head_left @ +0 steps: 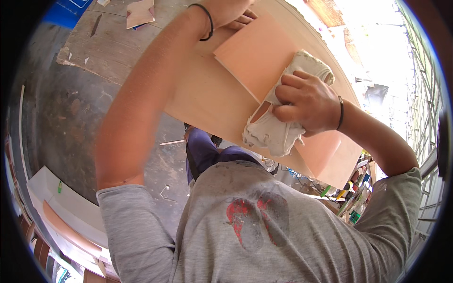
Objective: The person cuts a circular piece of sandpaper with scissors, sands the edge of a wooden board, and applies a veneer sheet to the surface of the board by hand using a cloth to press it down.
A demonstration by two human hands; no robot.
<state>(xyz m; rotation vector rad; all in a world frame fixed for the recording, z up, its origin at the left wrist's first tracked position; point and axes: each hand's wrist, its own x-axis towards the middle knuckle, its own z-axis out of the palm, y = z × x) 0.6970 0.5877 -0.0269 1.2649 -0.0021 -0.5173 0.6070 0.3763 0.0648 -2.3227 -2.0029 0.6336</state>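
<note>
the white cloth lies bunched on the pinkish-orange sheet, which rests flat on a larger pale wooden board. the right hand sits on top of the cloth, near its middle, with the cloth spreading out above and below the knuckles. its fingers are curled in tight, gripping a fold of the fabric and pressing it against the sheet (the fingertips themselves are tucked under and hidden). a dark band circles that wrist.

the left hand is at the far corner of the same sheet, at the top edge of the view. its fingers are bent and lie on the sheet's edge, though how far they are spread cannot be told, since most of the hand is cut off by the frame. a dark band circles this wrist too.

well apart from both hands, a small cut piece of the same pinkish material lies on a worn grey plank.
</note>
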